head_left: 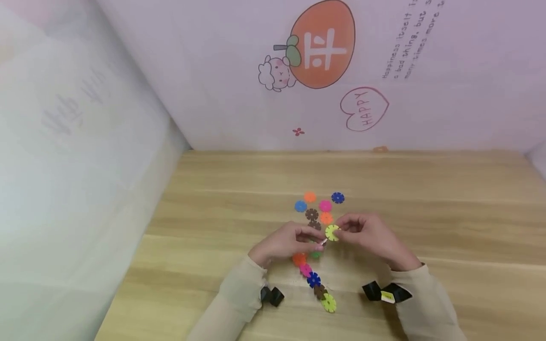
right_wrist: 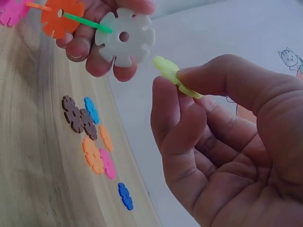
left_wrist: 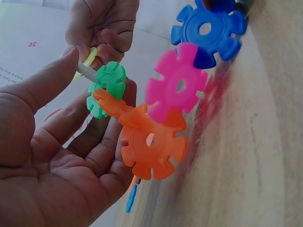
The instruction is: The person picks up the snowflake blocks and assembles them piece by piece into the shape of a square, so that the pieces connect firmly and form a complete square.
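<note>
My left hand (head_left: 290,240) pinches a white notched flower disc (right_wrist: 137,40), the upper end of a chain of interlocking discs. Below the white one come green (left_wrist: 113,73), orange (left_wrist: 161,151), pink (left_wrist: 163,90) and dark blue (left_wrist: 187,33) pieces. In the head view the chain runs on toward the person through a brown disc (head_left: 320,291) to a yellow-green one (head_left: 329,303). Between thumb and fingertips, my right hand (head_left: 371,237) pinches another yellow-green disc (right_wrist: 170,73). Its edge faces the white disc, with a small gap between them in the right wrist view.
Loose discs lie on the wooden table (head_left: 239,189) beyond the hands: dark blue (head_left: 338,198), light blue (head_left: 300,206), pink (head_left: 325,206), two orange (head_left: 310,197) and two brown (head_left: 312,214). A printed sheet (head_left: 222,71) covers the wall behind, and a pale one (head_left: 64,189) hangs at left.
</note>
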### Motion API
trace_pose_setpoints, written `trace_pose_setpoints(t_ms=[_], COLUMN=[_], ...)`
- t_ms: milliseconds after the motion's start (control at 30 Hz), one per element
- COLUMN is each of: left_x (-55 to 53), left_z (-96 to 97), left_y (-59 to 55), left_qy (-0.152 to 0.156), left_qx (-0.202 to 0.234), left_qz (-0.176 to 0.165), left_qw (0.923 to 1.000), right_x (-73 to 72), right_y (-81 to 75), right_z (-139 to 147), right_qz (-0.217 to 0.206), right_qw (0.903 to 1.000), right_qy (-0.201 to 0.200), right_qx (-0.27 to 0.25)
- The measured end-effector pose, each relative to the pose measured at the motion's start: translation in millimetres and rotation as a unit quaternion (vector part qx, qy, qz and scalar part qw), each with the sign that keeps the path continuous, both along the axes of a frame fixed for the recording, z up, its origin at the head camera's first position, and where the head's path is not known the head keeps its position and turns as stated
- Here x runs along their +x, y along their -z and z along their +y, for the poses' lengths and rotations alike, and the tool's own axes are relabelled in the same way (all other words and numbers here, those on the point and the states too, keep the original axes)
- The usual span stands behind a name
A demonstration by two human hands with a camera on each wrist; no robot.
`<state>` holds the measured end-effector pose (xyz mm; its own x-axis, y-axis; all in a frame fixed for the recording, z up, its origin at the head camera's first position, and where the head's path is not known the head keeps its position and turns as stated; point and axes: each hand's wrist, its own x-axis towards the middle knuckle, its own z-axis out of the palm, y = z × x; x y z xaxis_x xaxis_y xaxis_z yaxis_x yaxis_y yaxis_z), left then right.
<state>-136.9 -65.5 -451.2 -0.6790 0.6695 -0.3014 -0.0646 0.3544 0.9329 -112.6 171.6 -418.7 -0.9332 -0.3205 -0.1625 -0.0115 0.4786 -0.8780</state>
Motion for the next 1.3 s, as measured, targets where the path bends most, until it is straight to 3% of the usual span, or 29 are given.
trace_pose_setpoints(t_ms=[367,767,1000,1300], left_x=[-2.3,-0.6,-2.9,0.8], left_z=[-0.2,0.2,3.0,4.3], left_y=[0.5,-2.6,-3.9,-4.7], left_qy=[-0.009,-0.020,-0.037,-0.036], left_qx=[-0.023,-0.011,-0.032,-0.039], left_qz=[-0.006,-0.025,-0.015,-0.005], left_qw=[0.9997,0.9994,0.9987,0.9986], right_x=[-0.9,-0.5,-3.9,-2.8], right_y=[0.7,-0.4,0.4,-0.3], right_z=[-4.1,-5.2,-6.1,-7.9], right_qz=[-0.003,-0.009,-0.002,-0.007], right_qw=[0.9998,0.9993,0.9993,0.9984], right_qy=[-0.015,-0.030,-0.030,-0.044], right_qx=[-0.015,-0.020,-0.024,-0.036])
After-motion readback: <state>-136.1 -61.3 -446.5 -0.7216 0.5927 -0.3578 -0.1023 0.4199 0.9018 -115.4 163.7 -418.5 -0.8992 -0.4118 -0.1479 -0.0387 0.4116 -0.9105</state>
